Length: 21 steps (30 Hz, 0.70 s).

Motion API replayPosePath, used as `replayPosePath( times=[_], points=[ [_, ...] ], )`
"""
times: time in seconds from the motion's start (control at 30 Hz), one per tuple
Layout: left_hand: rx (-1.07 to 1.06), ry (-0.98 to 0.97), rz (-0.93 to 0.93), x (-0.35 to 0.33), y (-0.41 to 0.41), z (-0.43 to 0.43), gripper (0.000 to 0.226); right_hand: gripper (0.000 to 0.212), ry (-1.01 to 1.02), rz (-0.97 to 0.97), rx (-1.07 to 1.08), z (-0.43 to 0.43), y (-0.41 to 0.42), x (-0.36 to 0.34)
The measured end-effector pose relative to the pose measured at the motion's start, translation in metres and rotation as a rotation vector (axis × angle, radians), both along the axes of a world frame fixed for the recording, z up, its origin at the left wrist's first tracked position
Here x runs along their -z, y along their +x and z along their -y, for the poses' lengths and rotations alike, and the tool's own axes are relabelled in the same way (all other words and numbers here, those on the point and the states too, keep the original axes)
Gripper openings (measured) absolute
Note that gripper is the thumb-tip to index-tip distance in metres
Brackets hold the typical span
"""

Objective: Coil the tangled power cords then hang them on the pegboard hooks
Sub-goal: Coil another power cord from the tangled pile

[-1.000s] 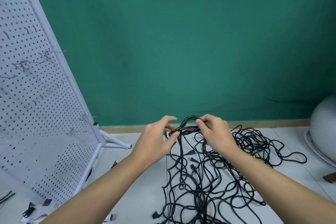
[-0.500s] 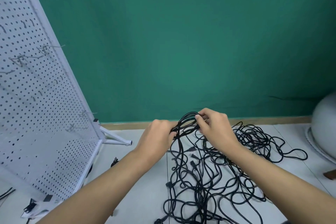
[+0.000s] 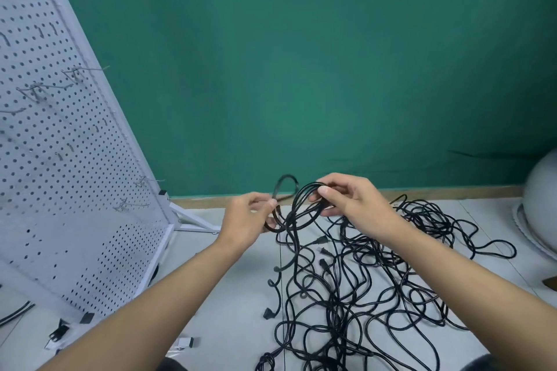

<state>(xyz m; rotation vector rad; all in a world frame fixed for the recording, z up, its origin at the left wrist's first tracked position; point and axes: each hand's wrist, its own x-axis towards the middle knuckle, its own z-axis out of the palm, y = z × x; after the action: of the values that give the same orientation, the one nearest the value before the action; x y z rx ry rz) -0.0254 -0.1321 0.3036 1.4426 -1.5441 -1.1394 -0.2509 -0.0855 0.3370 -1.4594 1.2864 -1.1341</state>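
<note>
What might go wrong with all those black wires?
The bundle of loops pinched in the right hand runs down into the tangled pile, so pulling up may tighten knots instead of freeing a cord. The left hand pinches just a single loop, which might slip out and undo the coil. A plug may snag on other cords.

Pegboard (image 3: 69, 159) far left; cord tangle (image 3: 361, 280) on floor (image 3: 229, 304) centre-right, before wall (image 3: 301, 69).

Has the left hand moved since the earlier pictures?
Yes. The left hand has shifted slightly left, toward the pegboard foot, away from the right hand.
</note>
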Motion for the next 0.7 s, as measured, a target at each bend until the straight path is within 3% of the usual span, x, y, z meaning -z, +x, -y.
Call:
replayPosePath(
  times=[0.1,0.2,0.3,0.37,0.47,0.6,0.7],
  points=[
    [0.066,0.092,0.146,0.006,-0.006,-0.008,0.044,0.013,0.004,0.017,0.064,0.003,0.002,0.002],
    [0.101,0.325,-0.088,0.004,-0.015,-0.008,0.052,0.013,0.01,0.036,0.115,0.005,-0.002,0.003],
    [0.381,0.425,-0.128,0.007,-0.014,-0.012,0.063,0.014,-0.002,0.042,0.164,0.005,-0.007,0.002],
    [0.519,0.305,0.001,0.01,-0.015,-0.017,0.052,0.013,-0.006,0.036,0.192,0.004,-0.01,0.001],
    [0.483,0.024,0.129,0.016,-0.019,-0.016,0.02,0.014,-0.032,-0.036,0.243,0.004,-0.013,0.001],
    [0.451,-0.088,0.251,0.013,-0.018,-0.013,0.015,0.014,-0.059,-0.139,0.292,0.005,-0.02,0.003],
    [0.351,-0.221,0.291,0.003,-0.013,-0.01,0.021,0.013,-0.118,-0.332,0.334,0.006,-0.03,0.005]
  ],
)
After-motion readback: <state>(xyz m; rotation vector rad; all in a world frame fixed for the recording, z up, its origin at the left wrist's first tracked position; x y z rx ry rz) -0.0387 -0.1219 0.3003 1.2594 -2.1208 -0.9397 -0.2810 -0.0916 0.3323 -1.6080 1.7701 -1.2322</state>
